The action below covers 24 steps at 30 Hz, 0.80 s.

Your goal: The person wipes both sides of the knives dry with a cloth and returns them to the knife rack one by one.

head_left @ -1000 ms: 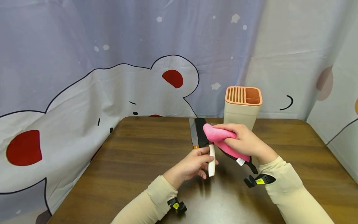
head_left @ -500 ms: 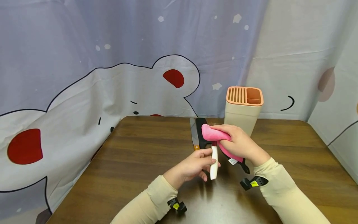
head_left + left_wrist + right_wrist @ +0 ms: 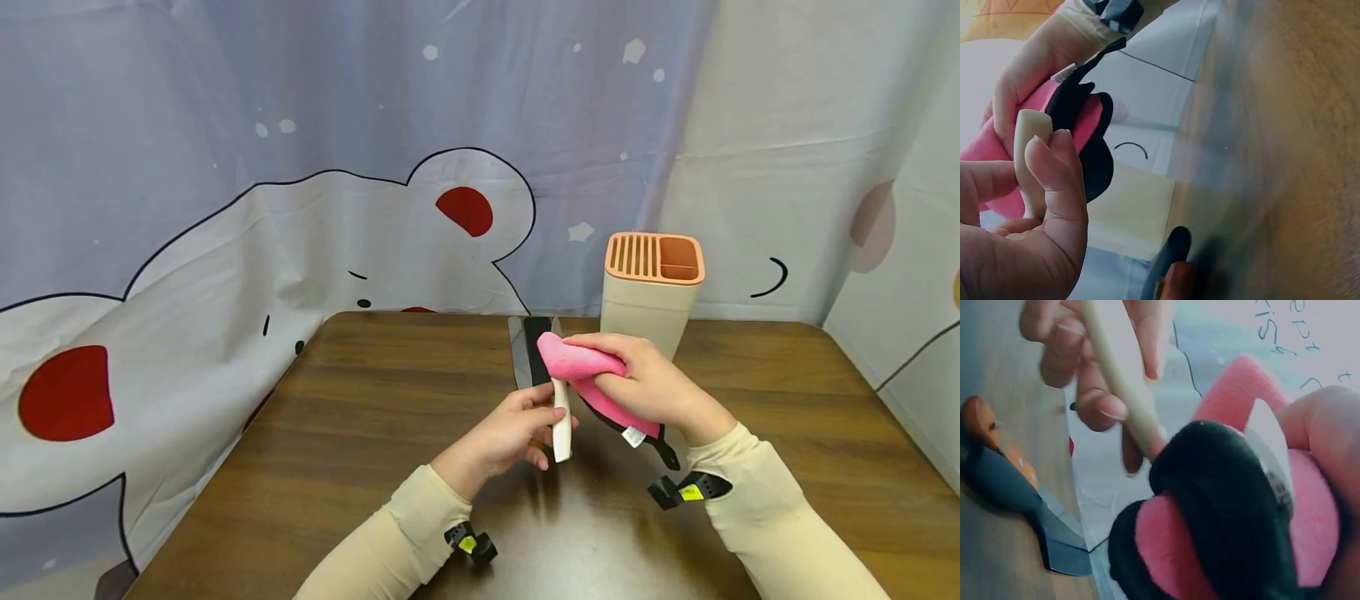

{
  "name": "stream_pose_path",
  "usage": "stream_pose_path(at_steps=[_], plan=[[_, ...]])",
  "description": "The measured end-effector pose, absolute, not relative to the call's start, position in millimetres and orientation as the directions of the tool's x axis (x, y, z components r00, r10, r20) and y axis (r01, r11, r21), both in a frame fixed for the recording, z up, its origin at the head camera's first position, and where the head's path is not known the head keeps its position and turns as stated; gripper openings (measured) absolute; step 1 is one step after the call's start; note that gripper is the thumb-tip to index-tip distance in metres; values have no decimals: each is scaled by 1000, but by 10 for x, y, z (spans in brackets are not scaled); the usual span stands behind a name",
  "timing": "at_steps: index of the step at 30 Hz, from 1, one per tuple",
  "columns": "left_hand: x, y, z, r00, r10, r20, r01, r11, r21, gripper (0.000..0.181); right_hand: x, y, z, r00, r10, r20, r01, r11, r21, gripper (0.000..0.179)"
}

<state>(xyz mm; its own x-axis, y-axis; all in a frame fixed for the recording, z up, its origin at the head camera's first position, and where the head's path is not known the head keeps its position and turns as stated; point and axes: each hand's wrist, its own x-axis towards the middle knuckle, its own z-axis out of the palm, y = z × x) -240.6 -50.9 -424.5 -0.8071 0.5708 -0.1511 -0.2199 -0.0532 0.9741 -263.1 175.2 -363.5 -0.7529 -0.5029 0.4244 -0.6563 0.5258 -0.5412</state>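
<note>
My left hand (image 3: 517, 429) pinches the white handle (image 3: 562, 425) of a knife between thumb and fingers, handle end toward me. My right hand (image 3: 656, 379) grips a pink cloth (image 3: 577, 360) with black edging and a white label, folded over the knife just beyond its handle. The cloth hides most of the blade; a grey tip (image 3: 556, 326) shows past it. In the right wrist view, the white handle (image 3: 1119, 369) runs from the left fingers up to the cloth (image 3: 1166, 544). The left wrist view shows the handle (image 3: 1033, 134) between the left thumb and fingers.
Beyond my hands, an orange-handled knife (image 3: 519, 346) and a black-bladed tool (image 3: 537, 342) lie side by side on the wooden table (image 3: 390, 417). A cream knife holder (image 3: 645, 312) with an orange slotted top stands at the back right. A printed curtain (image 3: 300, 233) hangs behind.
The right hand and cloth shift left, then slightly back right. The left hand and white handle dip a little nearer me, then move up and left. Both grips stay the same.
</note>
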Motion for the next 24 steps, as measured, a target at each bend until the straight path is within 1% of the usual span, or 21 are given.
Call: stream_pose_path(at_steps=[3, 7, 10, 14, 20, 24], plan=[[-2426, -539, -4227, -815, 560, -150, -220, -60, 974, 49, -2629, 1691, -3668, -727, -512, 456, -686, 516, -514, 55], [-2437, -567, -4197, -820, 553, -150, -222, -67, 973, 37, -2616, 1594, -3713, -670, -560, 488, -742, 503, -443, 52], [-2435, -581, -4174, -823, 546, -156, -230, -70, 971, 34, -2603, 1555, -3724, -645, -573, 506, -764, 497, -412, 50], [-2429, -594, -4144, -836, 526, -155, -238, -93, 967, 35, -2577, 1545, -3711, -646, -571, 507, -763, 493, -419, 50], [-2461, -606, -4139, -878, 457, -146, -233, -141, 962, 32, -2531, 1540, -3677, -656, -583, 479, -753, 469, -462, 51], [-2489, -619, -4149, -897, 419, -137, -219, -154, 963, 37, -2503, 1545, -3653, -656, -598, 460, -751, 455, -479, 50]])
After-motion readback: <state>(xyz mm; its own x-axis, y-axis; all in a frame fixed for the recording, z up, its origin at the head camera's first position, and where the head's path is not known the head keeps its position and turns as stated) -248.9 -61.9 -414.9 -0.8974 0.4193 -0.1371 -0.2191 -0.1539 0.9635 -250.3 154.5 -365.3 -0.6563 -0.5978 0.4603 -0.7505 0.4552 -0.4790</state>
